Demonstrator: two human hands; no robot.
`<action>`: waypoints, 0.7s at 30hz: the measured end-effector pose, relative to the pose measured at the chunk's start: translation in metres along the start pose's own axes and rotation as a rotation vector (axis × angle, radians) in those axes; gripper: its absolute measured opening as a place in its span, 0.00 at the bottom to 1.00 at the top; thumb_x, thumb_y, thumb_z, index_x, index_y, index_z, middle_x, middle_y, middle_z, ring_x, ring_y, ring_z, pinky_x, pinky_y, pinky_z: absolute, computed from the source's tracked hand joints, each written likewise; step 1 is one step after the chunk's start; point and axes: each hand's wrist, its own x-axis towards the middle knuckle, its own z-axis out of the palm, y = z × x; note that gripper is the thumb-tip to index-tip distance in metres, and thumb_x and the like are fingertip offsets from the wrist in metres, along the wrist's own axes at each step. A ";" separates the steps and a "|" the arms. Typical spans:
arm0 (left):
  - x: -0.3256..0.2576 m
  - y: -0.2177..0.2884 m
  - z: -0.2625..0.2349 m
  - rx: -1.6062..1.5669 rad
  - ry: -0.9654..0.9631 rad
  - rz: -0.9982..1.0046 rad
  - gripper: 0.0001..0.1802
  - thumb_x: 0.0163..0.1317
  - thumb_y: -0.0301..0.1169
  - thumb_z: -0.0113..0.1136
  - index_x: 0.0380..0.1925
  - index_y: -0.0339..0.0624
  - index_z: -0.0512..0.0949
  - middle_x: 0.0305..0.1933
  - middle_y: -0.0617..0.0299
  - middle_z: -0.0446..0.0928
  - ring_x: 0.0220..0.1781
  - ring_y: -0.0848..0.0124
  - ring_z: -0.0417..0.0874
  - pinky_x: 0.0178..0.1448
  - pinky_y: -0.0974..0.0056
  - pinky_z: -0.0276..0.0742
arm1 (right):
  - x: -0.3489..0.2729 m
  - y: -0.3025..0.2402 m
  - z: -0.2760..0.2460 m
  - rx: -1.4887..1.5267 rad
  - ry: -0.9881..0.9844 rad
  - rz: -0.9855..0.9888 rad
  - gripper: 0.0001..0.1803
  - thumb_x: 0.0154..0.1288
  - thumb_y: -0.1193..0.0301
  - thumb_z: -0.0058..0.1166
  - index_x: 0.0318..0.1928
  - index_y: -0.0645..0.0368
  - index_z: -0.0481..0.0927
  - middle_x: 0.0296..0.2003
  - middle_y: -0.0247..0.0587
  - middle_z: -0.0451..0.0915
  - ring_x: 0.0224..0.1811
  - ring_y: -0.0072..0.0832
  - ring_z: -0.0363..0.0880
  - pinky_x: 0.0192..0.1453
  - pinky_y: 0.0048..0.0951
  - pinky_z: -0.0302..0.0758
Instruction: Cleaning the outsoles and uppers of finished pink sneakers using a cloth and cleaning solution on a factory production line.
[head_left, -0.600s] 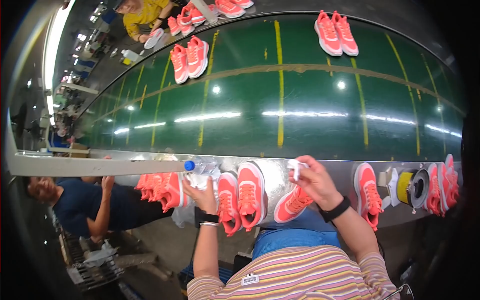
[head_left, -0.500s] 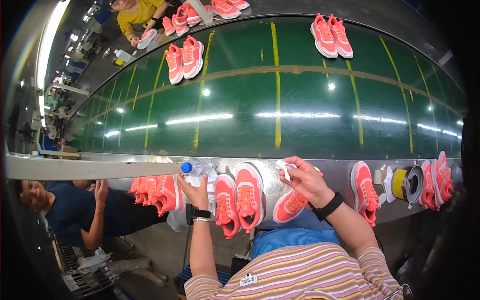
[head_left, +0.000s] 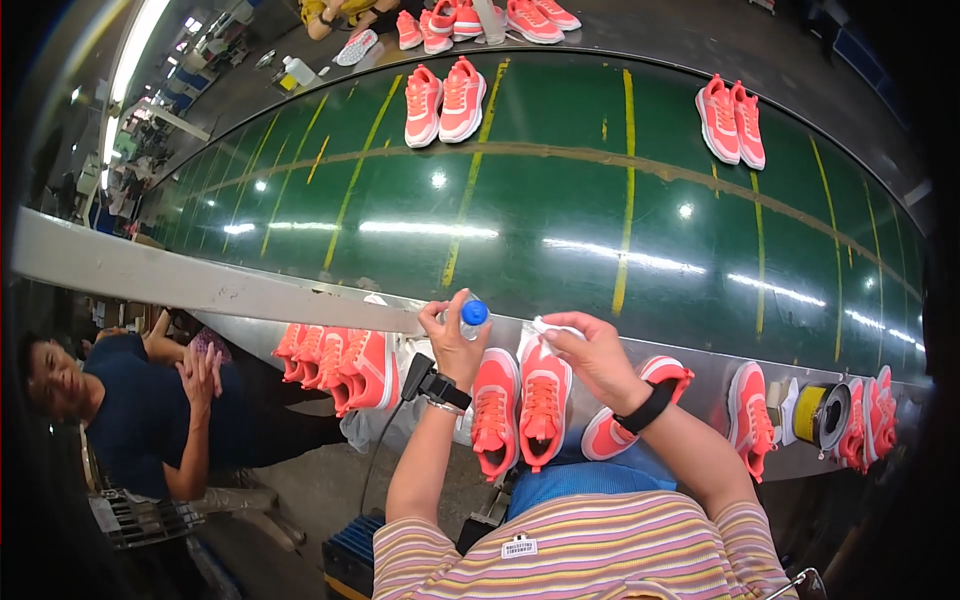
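My left hand [head_left: 455, 348] is closed around a clear plastic bottle [head_left: 474, 312], whose blue cap faces up toward me. Pinched in the fingers of my right hand [head_left: 592, 360] is a small white cloth [head_left: 543, 327], a short way right of the bottle. Just below the two hands stand a coral running shoe [head_left: 492, 408] and its mate [head_left: 543, 402], toes pointing away from me. Another coral shoe [head_left: 607, 436] lies on its side beneath my right wrist, which partly covers it.
A green conveyor belt [head_left: 540, 200] carries a left shoe pair [head_left: 440, 100] and a right pair [head_left: 730, 120]. A pale metal bar [head_left: 200, 280] crosses at left. More shoes [head_left: 340, 365] and a round tin [head_left: 822, 415] line the metal ledge. A co-worker [head_left: 140, 410] is at left.
My left hand has taken hold of the bottle, which now stands cap-up between its fingers. My right hand with the cloth has come closer to it. The whole view has shifted, too.
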 end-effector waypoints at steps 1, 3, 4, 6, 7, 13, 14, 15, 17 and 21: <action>0.004 0.006 -0.003 -0.004 -0.005 0.006 0.40 0.35 0.23 0.72 0.54 0.53 0.69 0.46 0.52 0.58 0.50 0.56 0.64 0.55 0.57 0.64 | 0.006 0.000 0.007 -0.066 -0.003 -0.035 0.11 0.61 0.77 0.53 0.44 0.65 0.75 0.39 0.38 0.78 0.39 0.23 0.77 0.46 0.24 0.74; 0.010 0.016 -0.006 0.076 -0.031 0.117 0.41 0.33 0.22 0.72 0.54 0.57 0.71 0.45 0.52 0.58 0.51 0.55 0.63 0.55 0.56 0.65 | 0.019 0.003 0.015 -0.065 0.008 -0.070 0.11 0.60 0.76 0.54 0.44 0.64 0.76 0.37 0.36 0.78 0.37 0.20 0.77 0.43 0.21 0.73; 0.014 0.018 -0.007 0.087 -0.050 0.132 0.42 0.31 0.21 0.72 0.53 0.59 0.72 0.45 0.53 0.59 0.51 0.55 0.63 0.54 0.57 0.64 | 0.023 0.003 0.018 -0.122 0.031 -0.107 0.10 0.60 0.76 0.55 0.43 0.64 0.76 0.35 0.35 0.78 0.36 0.18 0.76 0.41 0.20 0.73; 0.019 0.020 -0.005 0.126 -0.058 0.180 0.42 0.30 0.22 0.72 0.52 0.60 0.73 0.45 0.54 0.59 0.51 0.55 0.63 0.54 0.56 0.63 | 0.028 0.007 0.020 -0.163 0.070 -0.170 0.09 0.59 0.75 0.56 0.41 0.63 0.78 0.33 0.33 0.78 0.33 0.15 0.74 0.36 0.18 0.73; 0.021 0.021 -0.004 0.169 -0.059 0.223 0.42 0.29 0.22 0.71 0.52 0.61 0.74 0.44 0.55 0.60 0.51 0.56 0.63 0.55 0.55 0.62 | 0.030 0.008 0.020 -0.159 0.078 -0.171 0.09 0.59 0.75 0.56 0.41 0.63 0.78 0.33 0.33 0.78 0.33 0.15 0.74 0.36 0.18 0.73; 0.032 0.033 -0.005 0.351 -0.082 0.411 0.38 0.34 0.23 0.65 0.52 0.67 0.74 0.42 0.59 0.61 0.52 0.61 0.63 0.58 0.52 0.56 | 0.039 0.012 0.010 -0.216 0.146 -0.181 0.08 0.58 0.74 0.57 0.38 0.64 0.79 0.32 0.35 0.79 0.31 0.16 0.75 0.32 0.20 0.75; 0.033 0.034 -0.004 0.352 -0.086 0.414 0.38 0.34 0.23 0.65 0.52 0.67 0.74 0.42 0.59 0.61 0.52 0.61 0.63 0.58 0.52 0.56 | 0.041 0.013 0.007 -0.168 0.151 -0.142 0.08 0.58 0.74 0.57 0.37 0.63 0.79 0.32 0.35 0.79 0.31 0.17 0.75 0.32 0.21 0.75; 0.035 0.034 -0.004 0.403 -0.070 0.460 0.35 0.39 0.23 0.62 0.51 0.68 0.74 0.42 0.59 0.61 0.52 0.61 0.63 0.59 0.52 0.55 | 0.042 0.014 0.006 -0.120 0.156 -0.102 0.07 0.58 0.74 0.58 0.37 0.63 0.79 0.32 0.36 0.79 0.31 0.17 0.75 0.32 0.22 0.76; 0.036 0.035 -0.006 0.458 -0.057 0.508 0.33 0.43 0.23 0.59 0.51 0.69 0.75 0.43 0.60 0.60 0.53 0.62 0.62 0.60 0.52 0.54 | 0.043 0.015 0.004 -0.066 0.155 -0.048 0.07 0.58 0.74 0.58 0.37 0.63 0.79 0.32 0.36 0.79 0.31 0.18 0.75 0.32 0.22 0.76; 0.039 0.038 -0.010 0.540 -0.064 0.586 0.32 0.44 0.22 0.56 0.51 0.70 0.75 0.43 0.60 0.60 0.53 0.61 0.62 0.60 0.52 0.54 | 0.045 0.018 0.000 0.089 0.127 0.064 0.06 0.59 0.75 0.57 0.37 0.62 0.78 0.32 0.35 0.79 0.32 0.20 0.76 0.32 0.23 0.77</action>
